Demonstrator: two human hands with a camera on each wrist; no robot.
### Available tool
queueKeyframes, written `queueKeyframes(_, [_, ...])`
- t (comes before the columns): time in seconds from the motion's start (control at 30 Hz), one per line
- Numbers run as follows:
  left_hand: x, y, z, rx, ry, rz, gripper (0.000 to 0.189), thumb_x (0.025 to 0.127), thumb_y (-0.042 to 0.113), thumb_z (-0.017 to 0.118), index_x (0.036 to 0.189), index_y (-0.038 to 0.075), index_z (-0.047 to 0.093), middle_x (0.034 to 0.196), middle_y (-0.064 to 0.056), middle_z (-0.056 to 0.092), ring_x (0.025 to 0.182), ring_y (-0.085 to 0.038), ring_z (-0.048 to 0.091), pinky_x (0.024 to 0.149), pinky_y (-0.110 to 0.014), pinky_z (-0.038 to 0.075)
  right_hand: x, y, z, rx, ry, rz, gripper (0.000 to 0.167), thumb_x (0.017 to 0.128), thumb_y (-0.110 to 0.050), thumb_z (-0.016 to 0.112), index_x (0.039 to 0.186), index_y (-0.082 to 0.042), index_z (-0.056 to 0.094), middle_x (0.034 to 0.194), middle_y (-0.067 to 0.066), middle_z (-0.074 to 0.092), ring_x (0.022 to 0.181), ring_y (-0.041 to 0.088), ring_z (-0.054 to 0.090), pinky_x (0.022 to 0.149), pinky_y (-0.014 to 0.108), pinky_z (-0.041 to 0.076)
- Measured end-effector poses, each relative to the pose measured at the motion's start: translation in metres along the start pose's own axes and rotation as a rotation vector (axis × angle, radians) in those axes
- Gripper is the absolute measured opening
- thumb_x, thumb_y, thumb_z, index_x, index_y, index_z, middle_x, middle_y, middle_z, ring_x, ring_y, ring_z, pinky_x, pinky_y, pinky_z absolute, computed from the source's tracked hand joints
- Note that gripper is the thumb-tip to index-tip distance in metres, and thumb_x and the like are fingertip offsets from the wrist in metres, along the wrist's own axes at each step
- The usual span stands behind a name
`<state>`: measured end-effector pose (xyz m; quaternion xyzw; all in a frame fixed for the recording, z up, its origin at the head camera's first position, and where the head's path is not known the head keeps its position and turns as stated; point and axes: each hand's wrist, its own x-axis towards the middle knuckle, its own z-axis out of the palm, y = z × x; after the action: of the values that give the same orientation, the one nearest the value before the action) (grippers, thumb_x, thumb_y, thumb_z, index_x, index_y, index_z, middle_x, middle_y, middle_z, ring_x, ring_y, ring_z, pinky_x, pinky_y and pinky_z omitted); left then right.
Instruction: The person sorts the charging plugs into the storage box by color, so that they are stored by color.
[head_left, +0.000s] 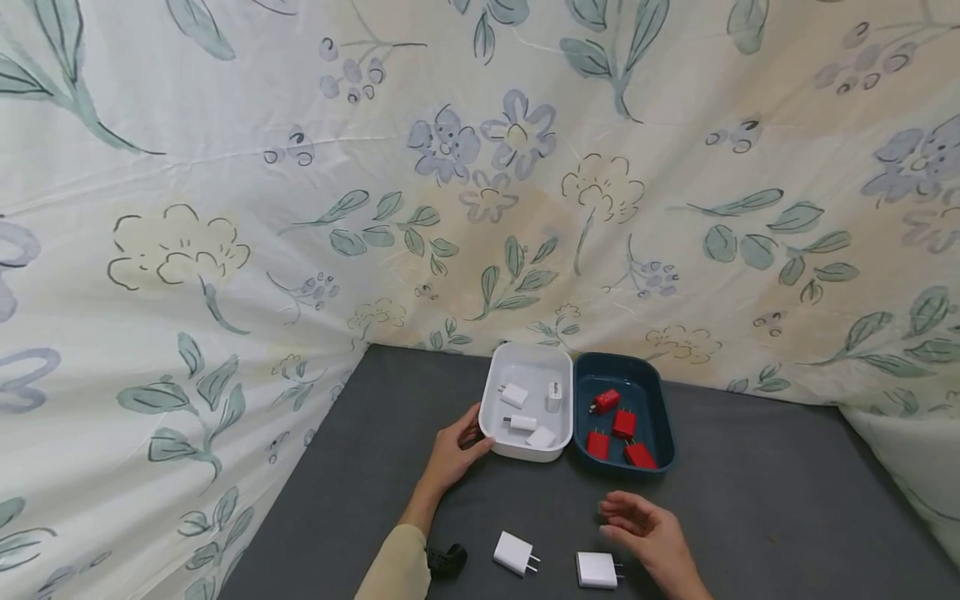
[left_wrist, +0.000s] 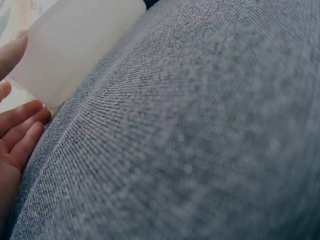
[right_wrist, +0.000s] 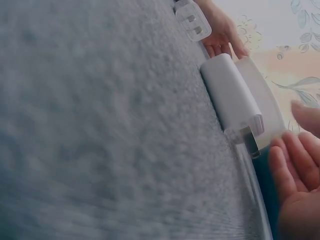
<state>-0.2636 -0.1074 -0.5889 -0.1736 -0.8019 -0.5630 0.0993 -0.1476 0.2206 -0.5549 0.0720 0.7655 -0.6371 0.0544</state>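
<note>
At the left front corner of a white bin (head_left: 525, 454), my left hand (head_left: 452, 450) rests with its thumb near the front rim and its fingers along the side. The left wrist view shows these fingers (left_wrist: 22, 130) fairly straight, spread from the thumb beside the white wall. Several white charger plugs (head_left: 513, 395) lie in this bin. My right hand (head_left: 647, 533), loosely curled and holding nothing, hovers in front of the dark blue bin (head_left: 666, 417). Nearest to it on the table is a white charger (head_left: 597, 571); another white charger (head_left: 513, 553) lies to its left.
Several red charger plugs (head_left: 624, 423) lie in the blue bin, which stands against the white bin's right side. A dark grey cloth (head_left: 765, 483) covers the table. Floral fabric (head_left: 480, 167) hangs behind and along the left side.
</note>
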Motion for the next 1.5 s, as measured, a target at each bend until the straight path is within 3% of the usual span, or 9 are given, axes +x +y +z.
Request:
queueKeyframes(0.13, [0.000, 0.001, 0.000, 0.005, -0.004, -0.003, 0.069, 0.090, 0.029, 0.071, 0.149, 0.012, 0.040, 0.134, -0.014, 0.062, 0.121, -0.025, 0.062, 0.099, -0.037, 0.054, -0.004, 0.005, -0.002, -0.060, -0.083, -0.006, 0.056, 0.075, -0.009, 0.083, 0.124, 0.003, 0.060, 0.113, 0.017, 0.070, 0.095, 0.015, 0.070, 0.081, 0.024, 0.059])
queueKeyframes(0.3, [-0.001, 0.006, -0.001, 0.009, 0.003, 0.000, 0.067, 0.090, 0.023, 0.071, 0.149, 0.010, 0.041, 0.132, -0.016, 0.063, 0.119, -0.028, 0.063, 0.098, -0.042, 0.054, -0.006, 0.011, -0.007, -0.108, -0.199, -0.072, 0.060, 0.077, -0.016, 0.082, 0.127, 0.007, 0.057, 0.116, 0.021, 0.068, 0.095, 0.012, 0.070, 0.083, 0.022, 0.058])
queueKeyframes(0.5, [-0.005, 0.030, -0.008, -0.033, -0.034, 0.012, 0.067, 0.091, 0.014, 0.069, 0.147, -0.003, 0.038, 0.132, -0.027, 0.058, 0.120, -0.040, 0.060, 0.098, -0.054, 0.050, -0.007, 0.017, -0.013, -0.119, -0.282, -0.086, 0.064, 0.075, -0.018, 0.084, 0.127, 0.009, 0.056, 0.116, 0.023, 0.067, 0.095, 0.008, 0.070, 0.083, 0.022, 0.058])
queueKeyframes(0.63, [-0.006, 0.039, -0.013, -0.021, -0.064, -0.013, 0.068, 0.091, 0.016, 0.068, 0.148, -0.003, 0.036, 0.134, -0.028, 0.057, 0.122, -0.040, 0.059, 0.100, -0.053, 0.049, -0.006, 0.020, -0.015, -0.134, -0.326, -0.103, 0.066, 0.074, -0.020, 0.085, 0.126, 0.009, 0.057, 0.116, 0.023, 0.068, 0.095, 0.007, 0.069, 0.083, 0.022, 0.058])
queueKeyframes(0.97, [-0.006, 0.039, -0.013, -0.024, -0.080, -0.024, 0.069, 0.092, 0.018, 0.068, 0.148, -0.002, 0.035, 0.136, -0.028, 0.055, 0.123, -0.041, 0.057, 0.101, -0.052, 0.049, -0.005, 0.025, -0.024, -0.123, -0.487, -0.132, 0.063, 0.078, -0.017, 0.081, 0.127, 0.012, 0.055, 0.116, 0.024, 0.068, 0.096, 0.004, 0.068, 0.085, 0.025, 0.058])
queueKeyframes(1.33, [-0.005, 0.038, -0.012, -0.023, -0.069, -0.025, 0.068, 0.092, 0.019, 0.068, 0.148, -0.003, 0.036, 0.136, -0.027, 0.056, 0.123, -0.039, 0.058, 0.101, -0.050, 0.049, -0.004, 0.029, -0.038, -0.115, -0.596, -0.161, 0.063, 0.083, -0.016, 0.077, 0.132, 0.014, 0.050, 0.122, 0.026, 0.064, 0.101, 0.000, 0.065, 0.087, 0.017, 0.055])
queueKeyframes(1.5, [-0.004, 0.040, -0.012, -0.032, -0.071, -0.026, 0.067, 0.092, 0.017, 0.068, 0.148, 0.000, 0.036, 0.135, -0.028, 0.055, 0.123, -0.040, 0.057, 0.101, -0.051, 0.048, -0.005, 0.034, -0.041, -0.083, -0.646, -0.221, 0.061, 0.086, -0.011, 0.073, 0.133, 0.017, 0.046, 0.121, 0.000, 0.069, 0.105, -0.002, 0.064, 0.089, 0.014, 0.054])
